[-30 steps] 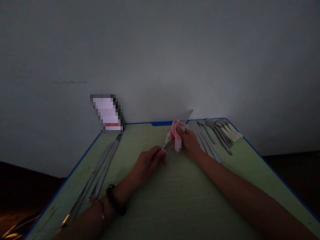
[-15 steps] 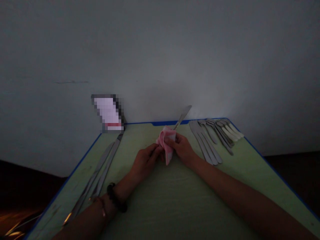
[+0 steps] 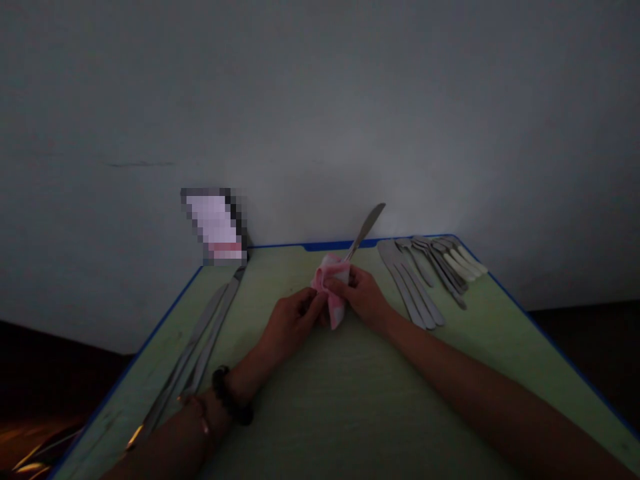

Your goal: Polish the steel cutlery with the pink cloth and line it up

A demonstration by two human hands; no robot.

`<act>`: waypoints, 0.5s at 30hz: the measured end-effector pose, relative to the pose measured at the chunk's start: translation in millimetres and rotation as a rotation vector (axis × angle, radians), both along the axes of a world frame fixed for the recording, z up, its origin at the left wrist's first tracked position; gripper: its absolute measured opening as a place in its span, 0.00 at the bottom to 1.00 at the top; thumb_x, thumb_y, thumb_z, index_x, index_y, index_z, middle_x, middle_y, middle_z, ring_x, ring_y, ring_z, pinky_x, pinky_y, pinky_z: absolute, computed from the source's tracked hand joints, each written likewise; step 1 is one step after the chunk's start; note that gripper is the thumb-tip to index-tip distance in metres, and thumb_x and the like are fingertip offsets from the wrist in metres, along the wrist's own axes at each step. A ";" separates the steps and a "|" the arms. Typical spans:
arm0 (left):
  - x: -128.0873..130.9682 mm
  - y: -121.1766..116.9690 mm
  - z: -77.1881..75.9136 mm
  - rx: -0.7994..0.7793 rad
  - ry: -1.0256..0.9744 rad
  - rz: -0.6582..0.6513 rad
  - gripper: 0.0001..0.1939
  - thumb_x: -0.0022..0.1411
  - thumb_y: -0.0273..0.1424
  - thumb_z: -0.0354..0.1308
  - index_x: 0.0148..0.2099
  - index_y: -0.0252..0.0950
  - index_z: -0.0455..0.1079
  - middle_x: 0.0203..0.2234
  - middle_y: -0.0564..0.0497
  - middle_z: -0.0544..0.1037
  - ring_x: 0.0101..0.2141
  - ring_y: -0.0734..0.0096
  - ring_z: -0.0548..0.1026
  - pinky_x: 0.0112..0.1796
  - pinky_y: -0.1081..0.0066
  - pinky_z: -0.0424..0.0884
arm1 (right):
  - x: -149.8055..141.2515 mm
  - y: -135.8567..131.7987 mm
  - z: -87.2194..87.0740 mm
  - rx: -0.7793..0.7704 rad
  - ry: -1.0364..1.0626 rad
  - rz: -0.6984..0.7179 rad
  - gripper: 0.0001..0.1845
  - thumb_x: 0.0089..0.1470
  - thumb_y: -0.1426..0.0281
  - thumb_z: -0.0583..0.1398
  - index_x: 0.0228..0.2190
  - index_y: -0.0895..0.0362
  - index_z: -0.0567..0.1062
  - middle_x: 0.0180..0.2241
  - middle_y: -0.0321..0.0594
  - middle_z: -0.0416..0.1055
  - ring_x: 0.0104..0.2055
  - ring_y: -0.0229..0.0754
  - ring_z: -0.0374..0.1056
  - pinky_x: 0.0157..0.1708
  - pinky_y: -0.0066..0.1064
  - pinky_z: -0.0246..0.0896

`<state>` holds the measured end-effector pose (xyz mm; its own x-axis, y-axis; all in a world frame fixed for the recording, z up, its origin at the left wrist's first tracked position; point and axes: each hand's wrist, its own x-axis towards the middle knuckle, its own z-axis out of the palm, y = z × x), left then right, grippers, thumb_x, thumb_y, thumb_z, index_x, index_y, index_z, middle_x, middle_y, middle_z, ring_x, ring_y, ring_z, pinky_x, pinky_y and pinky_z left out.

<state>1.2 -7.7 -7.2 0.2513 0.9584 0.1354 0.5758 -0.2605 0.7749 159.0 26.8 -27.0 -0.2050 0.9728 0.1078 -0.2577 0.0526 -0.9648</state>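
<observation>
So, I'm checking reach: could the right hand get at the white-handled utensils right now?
Probably not straight away: the right hand grips the pink cloth, and the metal knives lie between it and the white-handled utensils.

table knife (image 3: pixel 370 223): metal, dull silver in dim light, near center of frame. tilted, blade up and to the right, clear of the wrap; tip overlaps the wall in view. handle mostly hidden in cloth, its low end at the fingers of left hand (image 3: pixel 293 323); exact contact hidden.

cloth (image 3: pixel 334 287): pink with white patches, small, soft, bunched and folded around the handle, one corner hanging down at center. right hand (image 3: pixel 369 300) pinches it, thumb on top. knives (image 3: pixel 417 297) lie side by side just right of that hand, blades toward the back edge.
</observation>
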 end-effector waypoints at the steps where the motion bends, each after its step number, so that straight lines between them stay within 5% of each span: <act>1: 0.0 -0.1 0.1 0.003 0.008 0.006 0.20 0.64 0.43 0.48 0.28 0.35 0.68 0.18 0.55 0.73 0.21 0.74 0.70 0.25 0.76 0.63 | 0.3 0.4 -0.6 0.003 -0.006 0.007 0.17 0.42 0.63 0.66 0.35 0.57 0.75 0.33 0.39 0.75 0.31 0.38 0.69 0.32 0.30 0.63; 15: -1.6 2.0 -2.0 -0.069 -0.007 -0.073 0.23 0.66 0.44 0.44 0.26 0.35 0.65 0.17 0.56 0.69 0.19 0.76 0.66 0.23 0.76 0.62 | 1.1 0.0 -0.1 0.058 0.017 0.066 0.16 0.45 0.60 0.65 0.34 0.57 0.76 0.33 0.39 0.75 0.33 0.39 0.68 0.37 0.31 0.62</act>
<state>-0.4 -5.7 -9.2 0.3203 0.9446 0.0716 0.5519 -0.2475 0.7963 160.2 26.8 -27.1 -0.2663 0.9493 0.1673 -0.2793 0.0901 -0.9560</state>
